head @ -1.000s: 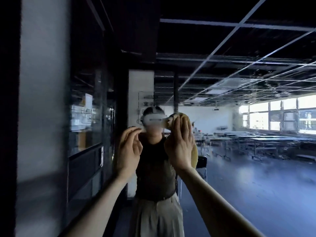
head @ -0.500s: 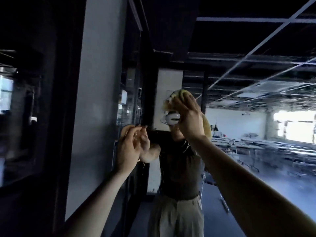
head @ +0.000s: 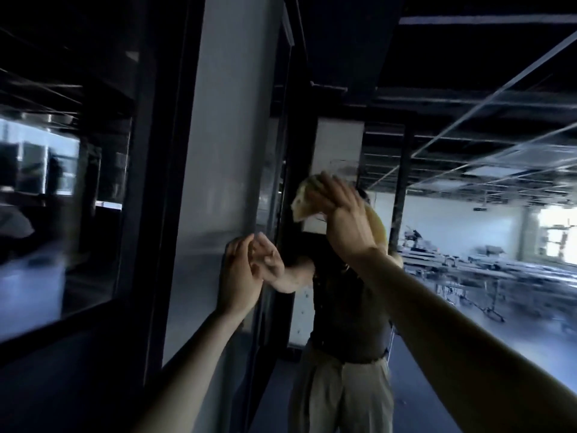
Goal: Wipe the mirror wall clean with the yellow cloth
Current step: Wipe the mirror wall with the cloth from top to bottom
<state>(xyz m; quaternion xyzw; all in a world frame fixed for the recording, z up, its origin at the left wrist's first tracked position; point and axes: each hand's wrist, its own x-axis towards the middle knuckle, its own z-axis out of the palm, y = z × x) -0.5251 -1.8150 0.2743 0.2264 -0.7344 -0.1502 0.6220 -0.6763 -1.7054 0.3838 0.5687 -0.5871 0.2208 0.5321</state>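
The mirror wall (head: 452, 307) fills the right half of the head view and reflects a person in a dark top and pale trousers. My right hand (head: 346, 220) presses the yellow cloth (head: 304, 200) flat against the mirror at head height, fingers laid over it. The cloth pokes out left and right of the hand. My left hand (head: 240, 276) is raised lower and to the left, fingertips at the mirror's left edge, fingers loosely bent and holding nothing.
A pale pillar (head: 224, 182) stands directly left of the mirror. Left of it runs a dark-framed glass partition (head: 62, 214). The mirror reflects rows of tables (head: 499, 273) and bright windows (head: 559, 239).
The view has swung left, showing more of the pillar and glass partition. My right hand and the cloth have moved up and left across the mirror. My left hand stays near the mirror's left edge.
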